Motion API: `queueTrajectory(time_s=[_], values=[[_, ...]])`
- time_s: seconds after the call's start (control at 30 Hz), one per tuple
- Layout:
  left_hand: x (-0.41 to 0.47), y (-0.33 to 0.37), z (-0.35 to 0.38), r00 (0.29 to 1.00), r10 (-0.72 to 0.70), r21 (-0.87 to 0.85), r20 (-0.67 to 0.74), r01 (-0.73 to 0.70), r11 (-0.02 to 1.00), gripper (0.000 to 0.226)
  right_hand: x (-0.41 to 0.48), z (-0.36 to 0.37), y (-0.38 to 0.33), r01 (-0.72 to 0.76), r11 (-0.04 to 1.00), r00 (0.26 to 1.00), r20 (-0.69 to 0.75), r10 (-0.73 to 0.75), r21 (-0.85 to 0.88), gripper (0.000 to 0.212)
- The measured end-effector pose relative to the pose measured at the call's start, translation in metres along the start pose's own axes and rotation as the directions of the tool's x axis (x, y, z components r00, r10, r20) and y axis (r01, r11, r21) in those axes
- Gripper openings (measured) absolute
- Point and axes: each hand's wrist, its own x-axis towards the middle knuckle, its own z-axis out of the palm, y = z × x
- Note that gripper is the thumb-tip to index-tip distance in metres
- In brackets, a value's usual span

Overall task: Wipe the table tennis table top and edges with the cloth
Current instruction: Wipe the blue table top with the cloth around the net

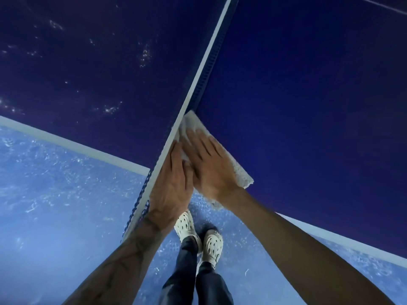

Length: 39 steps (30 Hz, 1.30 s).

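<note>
The dark blue table tennis table (pixel 308 95) fills the upper view, split by the net (pixel 204 69) with its white top band. A white cloth (pixel 243 178) lies on the right half, close against the net near the table's side edge. My right hand (pixel 211 168) presses flat on the cloth with straight fingers. My left hand (pixel 174 183) lies flat beside it, along the net's near end, fingertips touching the cloth. The left half shows pale dusty smudges (pixel 144 55).
A white line (pixel 66 143) marks the table's side edge on both halves. Below is a speckled light blue floor (pixel 55 205). My two feet in cream clogs (pixel 198 236) stand close to the table, by the net's end.
</note>
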Motion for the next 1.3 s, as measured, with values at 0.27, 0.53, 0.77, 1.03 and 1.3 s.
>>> queueTrajectory(time_s=[0.27,0.53,0.77,1.03,1.3], values=[[-0.038,0.009,-0.016,0.997,-0.068,0.057,0.021,0.067,0.996,0.042,0.027,-0.013,0.026,-0.287,0.957,0.956,-0.057,0.289,0.045,0.065],[-0.079,0.009,-0.022,0.999,-0.038,0.147,-0.009,0.039,0.988,0.042,-0.033,0.017,-0.020,0.011,0.998,0.996,-0.094,-0.006,0.054,0.057],[-0.104,0.023,-0.032,1.000,-0.031,0.118,0.004,0.030,0.993,0.039,-0.061,0.027,-0.037,-0.050,0.989,0.976,-0.203,0.078,0.139,0.050],[-0.138,0.012,-0.029,0.974,-0.065,0.013,0.216,0.063,0.998,0.036,-0.107,0.035,-0.063,-0.030,0.957,0.915,-0.378,0.142,0.288,0.046],[-0.202,-0.038,-0.052,0.787,-0.246,0.155,0.565,0.192,0.969,0.031,-0.188,0.049,-0.140,-0.336,0.856,0.941,0.114,0.317,0.394,0.047]])
